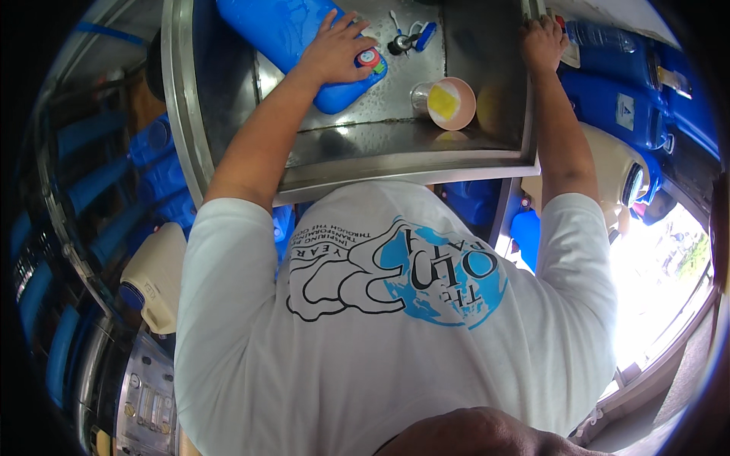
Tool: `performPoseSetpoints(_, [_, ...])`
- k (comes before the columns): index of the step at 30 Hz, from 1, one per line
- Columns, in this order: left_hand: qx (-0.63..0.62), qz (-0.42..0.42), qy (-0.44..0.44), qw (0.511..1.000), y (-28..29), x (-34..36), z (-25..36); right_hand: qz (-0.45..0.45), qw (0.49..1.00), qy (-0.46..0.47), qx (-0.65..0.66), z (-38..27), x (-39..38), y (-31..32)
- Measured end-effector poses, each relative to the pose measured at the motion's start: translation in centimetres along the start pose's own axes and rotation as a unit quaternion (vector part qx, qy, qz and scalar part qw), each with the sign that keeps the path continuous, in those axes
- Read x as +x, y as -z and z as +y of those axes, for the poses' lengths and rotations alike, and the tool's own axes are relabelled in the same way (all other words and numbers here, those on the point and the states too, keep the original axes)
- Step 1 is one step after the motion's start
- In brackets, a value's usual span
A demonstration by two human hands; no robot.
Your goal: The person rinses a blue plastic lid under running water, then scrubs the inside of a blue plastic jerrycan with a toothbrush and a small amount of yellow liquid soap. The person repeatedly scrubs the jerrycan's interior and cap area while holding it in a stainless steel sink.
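A blue water container (pixel 266 26) lies on its side, wet, in a stainless steel sink (pixel 411 169). My left hand (pixel 334 52) rests on its capped end with the fingers spread, beside a round cap with a red rim (pixel 369 58) and a bit of green. At the sink's right rim is my right hand (pixel 543 44), its fingers bent down and partly hidden. Something red (pixel 561 23) shows just beyond those fingers; whether they touch it I cannot make out.
In the sink are a pinkish cup (pixel 468 106) with a yellow-and-white sponge (pixel 443 101) and a blue-headed brush (pixel 426 36) near the drain. To the right stand blue containers (pixel 616 102), a cream jug (pixel 608 163) and a clear bottle (pixel 601 35). Another cream jug (pixel 156 266) is at left.
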State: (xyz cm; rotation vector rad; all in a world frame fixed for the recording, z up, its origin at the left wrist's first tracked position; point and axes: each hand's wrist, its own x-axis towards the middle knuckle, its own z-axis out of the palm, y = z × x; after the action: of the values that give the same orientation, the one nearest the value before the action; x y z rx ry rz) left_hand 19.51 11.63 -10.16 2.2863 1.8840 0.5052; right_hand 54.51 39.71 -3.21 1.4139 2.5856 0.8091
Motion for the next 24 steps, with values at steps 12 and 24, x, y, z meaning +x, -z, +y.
performPoseSetpoints(12, [-0.014, 0.059, 0.146, 0.987, 0.0, -1.1, -0.7, -0.176, 0.884, 0.178, 0.395, -12.4, -4.9, 4.5])
performPoseSetpoints(24, [-0.025, 0.009, 0.174, 0.984, 0.9, 1.2, 0.5, -0.155, 0.870, 0.371, 0.285, -18.5, -4.9, 7.0])
